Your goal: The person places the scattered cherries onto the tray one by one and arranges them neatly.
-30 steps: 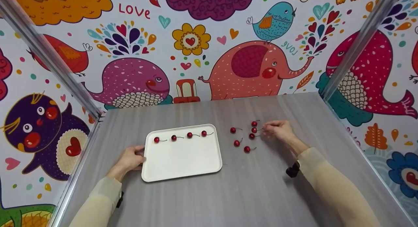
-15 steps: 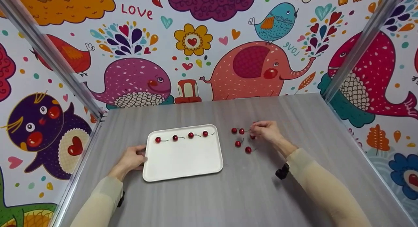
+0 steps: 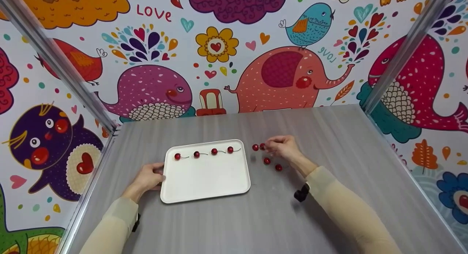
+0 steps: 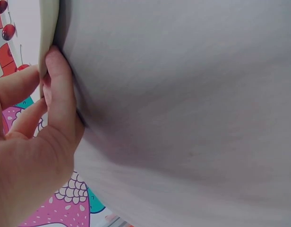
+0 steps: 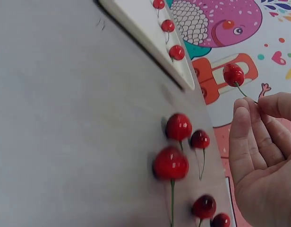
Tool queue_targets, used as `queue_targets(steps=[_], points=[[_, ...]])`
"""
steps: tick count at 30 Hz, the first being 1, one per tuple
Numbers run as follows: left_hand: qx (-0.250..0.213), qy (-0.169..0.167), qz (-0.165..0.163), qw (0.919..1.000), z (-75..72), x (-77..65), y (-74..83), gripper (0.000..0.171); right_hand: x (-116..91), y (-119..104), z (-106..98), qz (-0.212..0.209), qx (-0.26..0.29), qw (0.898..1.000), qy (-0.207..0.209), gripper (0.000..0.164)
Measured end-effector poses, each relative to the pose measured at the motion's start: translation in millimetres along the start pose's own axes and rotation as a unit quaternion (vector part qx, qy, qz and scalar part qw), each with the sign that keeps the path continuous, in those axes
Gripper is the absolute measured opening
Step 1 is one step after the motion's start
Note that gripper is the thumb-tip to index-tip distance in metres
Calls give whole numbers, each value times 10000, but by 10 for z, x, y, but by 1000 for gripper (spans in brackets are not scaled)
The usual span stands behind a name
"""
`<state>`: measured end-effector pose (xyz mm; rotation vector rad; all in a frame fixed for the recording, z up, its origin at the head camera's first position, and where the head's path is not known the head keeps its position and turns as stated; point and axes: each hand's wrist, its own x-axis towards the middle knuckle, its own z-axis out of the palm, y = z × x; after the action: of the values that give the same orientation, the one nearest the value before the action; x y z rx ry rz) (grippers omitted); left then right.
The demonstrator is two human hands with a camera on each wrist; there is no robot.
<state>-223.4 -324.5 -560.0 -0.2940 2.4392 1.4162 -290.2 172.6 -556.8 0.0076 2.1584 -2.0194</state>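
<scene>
In the head view my left hand (image 3: 148,177) is at the left edge of a white rectangular tray (image 3: 204,184). The left wrist view shows its thumb and fingers pinching the tray's rim (image 4: 48,33). A row of several red cherries (image 3: 214,151) with stems lies along the tray's far side. My right hand (image 3: 283,148) is just beyond the tray's right edge, pinching a cherry (image 5: 234,74) by its green stem between thumb and fingertips. That cherry hangs out in front of the fingers, raised above the others in the right wrist view.
Several loose cherries (image 5: 171,163) lie on the grey table (image 3: 219,224) to the right of the tray; the right hand hides some of them in the head view. Patterned walls (image 3: 215,71) with metal corner posts (image 3: 395,53) enclose the back and sides.
My right hand has picked a cherry by its stem from the loose group and carried it left, closer to the tray. The left hand and tray have stayed in place.
</scene>
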Motion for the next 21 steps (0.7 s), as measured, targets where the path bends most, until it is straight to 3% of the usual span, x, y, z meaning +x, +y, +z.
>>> queue_targets(steps=[13, 21], points=[[39, 65, 21, 10000, -5, -23, 10, 73, 69, -74, 489, 100, 33, 9999, -57, 31], [-36, 35, 45, 10000, 3, -18, -8, 75, 127, -113, 868, 166, 338, 9991, -193, 31]])
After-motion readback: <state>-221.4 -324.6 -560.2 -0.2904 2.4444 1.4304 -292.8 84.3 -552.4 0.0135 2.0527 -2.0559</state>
